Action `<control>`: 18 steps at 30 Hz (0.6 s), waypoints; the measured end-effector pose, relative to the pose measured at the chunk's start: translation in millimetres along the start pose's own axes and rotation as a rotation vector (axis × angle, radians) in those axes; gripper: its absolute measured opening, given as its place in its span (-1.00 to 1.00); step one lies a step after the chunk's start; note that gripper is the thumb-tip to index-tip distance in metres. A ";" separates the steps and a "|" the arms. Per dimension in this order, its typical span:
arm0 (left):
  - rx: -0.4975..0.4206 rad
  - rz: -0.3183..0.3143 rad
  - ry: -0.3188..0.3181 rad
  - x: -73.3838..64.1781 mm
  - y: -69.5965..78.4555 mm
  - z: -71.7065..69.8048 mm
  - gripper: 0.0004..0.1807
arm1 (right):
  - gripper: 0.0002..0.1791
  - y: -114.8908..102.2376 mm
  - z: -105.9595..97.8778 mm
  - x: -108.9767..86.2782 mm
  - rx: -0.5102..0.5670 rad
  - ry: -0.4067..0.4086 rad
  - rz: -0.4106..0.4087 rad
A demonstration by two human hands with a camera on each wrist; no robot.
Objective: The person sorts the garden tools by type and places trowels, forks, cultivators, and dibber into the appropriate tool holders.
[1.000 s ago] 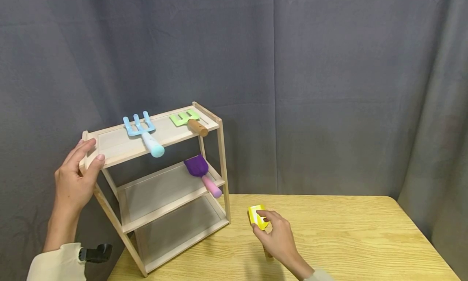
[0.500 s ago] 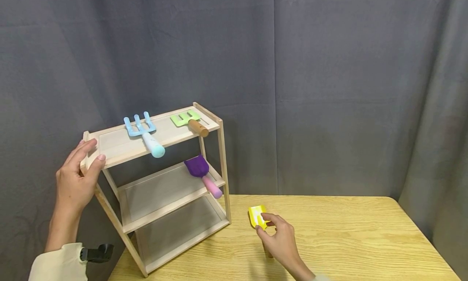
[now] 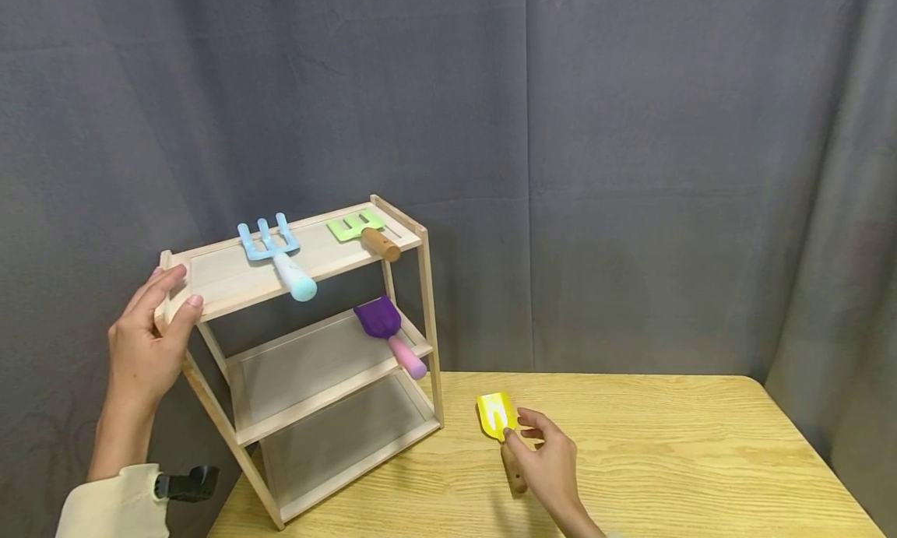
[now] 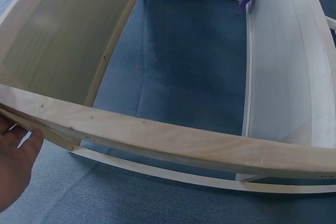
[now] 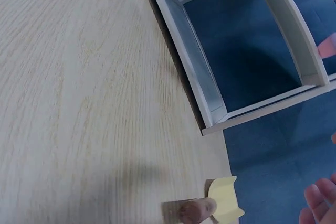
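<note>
In the head view my left hand (image 3: 145,347) grips the top left end of a wooden three-tier shelf (image 3: 329,413), its thumb at the front edge. The left wrist view shows that hand (image 4: 16,161) at the wooden frame (image 4: 157,135). On the table lies a yellow toy shovel (image 3: 494,415) with a brown handle (image 3: 515,472). My right hand (image 3: 550,456) hovers beside it, fingers loosely bent, holding nothing. In the right wrist view that hand (image 5: 323,200) is apart from the shovel's yellow blade (image 5: 226,199).
A light blue toy fork (image 3: 269,246) and a green toy fork (image 3: 356,225) with a brown handle lie on the top shelf. A purple shovel (image 3: 378,318) with a pink handle rests on the middle shelf. Grey curtain (image 3: 631,172) hangs behind the wooden table (image 3: 673,460).
My right hand has drawn back slightly to the right and towards me, showing more of the yellow shovel. The left hand and shelf stay in place.
</note>
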State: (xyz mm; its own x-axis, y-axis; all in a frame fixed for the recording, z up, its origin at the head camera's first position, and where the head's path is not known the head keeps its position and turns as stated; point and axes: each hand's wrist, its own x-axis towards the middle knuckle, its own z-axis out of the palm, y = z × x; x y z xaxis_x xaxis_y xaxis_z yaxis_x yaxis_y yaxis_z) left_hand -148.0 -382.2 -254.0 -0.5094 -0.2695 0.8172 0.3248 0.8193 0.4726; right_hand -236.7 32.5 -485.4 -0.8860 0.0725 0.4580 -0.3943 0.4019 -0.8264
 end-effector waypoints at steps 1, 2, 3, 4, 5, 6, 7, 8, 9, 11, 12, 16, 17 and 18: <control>0.000 0.000 -0.001 0.0 0.4 -0.2 -0.57 | -0.66 1.5 0.0 -0.3 -0.001 0.005 0.011; 0.002 -0.001 -0.001 0.1 0.6 -0.4 -0.57 | -0.66 3.2 0.0 -0.5 0.002 0.009 0.025; 0.003 -0.001 -0.001 0.1 0.8 -0.6 -0.57 | -0.66 5.0 0.2 -0.4 0.007 0.014 0.044; 0.004 -0.002 -0.002 -0.1 1.0 -0.5 -0.57 | -0.67 6.6 -0.3 -0.3 0.007 0.022 0.059; 0.006 -0.004 -0.002 -0.2 1.1 -0.4 -0.57 | -0.68 8.2 -0.6 -0.1 0.008 0.029 0.078; 0.007 -0.007 -0.003 -0.4 1.2 -0.3 -0.57 | -0.69 10.0 -0.7 0.3 0.010 0.035 0.098; 0.007 -0.010 -0.005 -0.7 1.3 -0.2 -0.57 | -0.69 11.1 -0.9 0.5 0.014 0.041 0.116; 0.008 -0.011 -0.005 -0.8 1.4 -0.2 -0.57 | -0.70 12.2 -1.0 0.7 0.015 0.045 0.133; 0.007 -0.012 -0.005 -1.0 1.3 -0.1 -0.57 | -0.70 12.9 -1.0 0.7 0.015 0.047 0.148; 0.007 -0.016 -0.007 -1.0 1.4 -0.2 -0.57 | -0.69 14.6 -1.0 -0.2 0.013 0.044 0.172; 0.008 -0.016 -0.007 -0.9 1.4 -0.1 -0.57 | -0.67 15.6 -0.9 -0.9 0.012 0.042 0.184; 0.011 -0.016 -0.010 -0.6 1.6 -0.8 -0.56 | -0.61 19.9 0.4 -5.1 -0.002 0.030 0.217; 0.010 -0.016 -0.011 -0.7 1.8 -1.0 -0.56 | -0.61 21.0 0.9 -6.3 -0.006 0.027 0.226; 0.011 -0.018 -0.011 -0.8 1.6 -1.1 -0.56 | -0.60 22.2 1.5 -7.5 -0.010 0.026 0.237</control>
State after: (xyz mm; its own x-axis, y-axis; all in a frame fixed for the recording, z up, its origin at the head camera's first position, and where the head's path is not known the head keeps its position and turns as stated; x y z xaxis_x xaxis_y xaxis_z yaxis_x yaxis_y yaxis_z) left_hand -146.3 -381.2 -253.6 -0.5242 -0.2786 0.8047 0.3065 0.8199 0.4835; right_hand -239.1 39.6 -507.7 -0.9468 0.1892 0.2602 -0.1738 0.3799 -0.9086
